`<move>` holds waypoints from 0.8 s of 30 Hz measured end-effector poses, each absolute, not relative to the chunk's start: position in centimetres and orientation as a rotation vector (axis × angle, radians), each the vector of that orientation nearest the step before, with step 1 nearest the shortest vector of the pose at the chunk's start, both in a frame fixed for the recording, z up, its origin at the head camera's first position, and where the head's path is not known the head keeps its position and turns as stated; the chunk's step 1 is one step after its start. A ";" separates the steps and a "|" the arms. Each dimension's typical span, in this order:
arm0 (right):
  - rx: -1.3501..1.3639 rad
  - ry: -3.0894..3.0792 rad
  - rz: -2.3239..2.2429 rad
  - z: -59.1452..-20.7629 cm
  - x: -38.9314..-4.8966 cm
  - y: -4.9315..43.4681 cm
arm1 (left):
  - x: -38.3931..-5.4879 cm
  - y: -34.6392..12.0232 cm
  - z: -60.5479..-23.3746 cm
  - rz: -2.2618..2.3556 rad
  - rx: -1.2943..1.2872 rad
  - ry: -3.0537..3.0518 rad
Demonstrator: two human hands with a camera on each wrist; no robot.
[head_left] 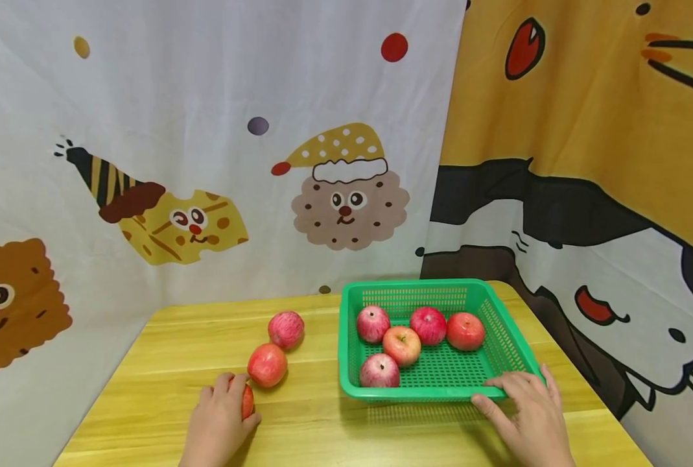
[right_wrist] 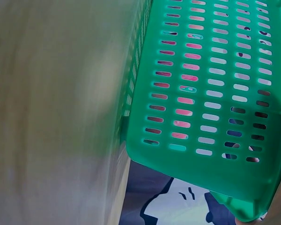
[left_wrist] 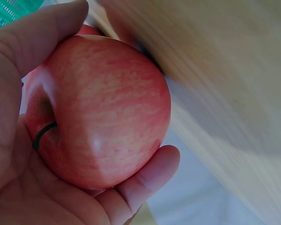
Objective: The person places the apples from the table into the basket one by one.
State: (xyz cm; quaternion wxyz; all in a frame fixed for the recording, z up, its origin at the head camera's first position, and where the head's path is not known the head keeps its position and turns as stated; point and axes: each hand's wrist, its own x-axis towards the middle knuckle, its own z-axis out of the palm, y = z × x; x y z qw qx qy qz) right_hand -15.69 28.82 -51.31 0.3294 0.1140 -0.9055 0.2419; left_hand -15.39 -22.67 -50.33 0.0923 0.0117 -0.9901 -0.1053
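A red apple [left_wrist: 103, 112] with a dark stem sits in my left hand [head_left: 216, 415], thumb and fingers curled round it; the head view shows only part of it past the fingers. Just beyond that hand, on the table, lie a red apple [head_left: 267, 365] and a darker pink-red apple [head_left: 286, 329]. To the right stands a green plastic basket [head_left: 349, 350] holding several apples, among them a yellowish-red apple [head_left: 401, 346]. My right hand [head_left: 527, 412] grips the basket's near right rim, fingers over the edge and thumb at the front. The slotted basket wall [right_wrist: 206, 93] fills much of the right wrist view.
The wooden table [head_left: 305, 434] carries the basket and the loose apples. Behind it hangs a white curtain [head_left: 206, 78] with cartoon prints, and a yellow, black and white printed curtain [head_left: 603, 117] runs along the right side.
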 end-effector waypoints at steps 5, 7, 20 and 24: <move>0.302 -2.368 0.632 -51.2 -15.7 28.7 | -15.3 -22.4 -50.1 -0.331 0.054 -2.962; 0.301 -2.371 0.632 -51.1 -15.7 28.7 | -15.2 -22.3 -50.0 -0.344 0.058 -2.971; 0.298 -2.378 0.631 -51.1 -15.6 28.7 | -14.6 -21.4 -50.4 -0.503 -0.025 -2.969; 0.300 -2.372 0.632 -51.1 -15.6 28.7 | -14.6 -20.4 -50.5 -0.637 -0.068 -2.943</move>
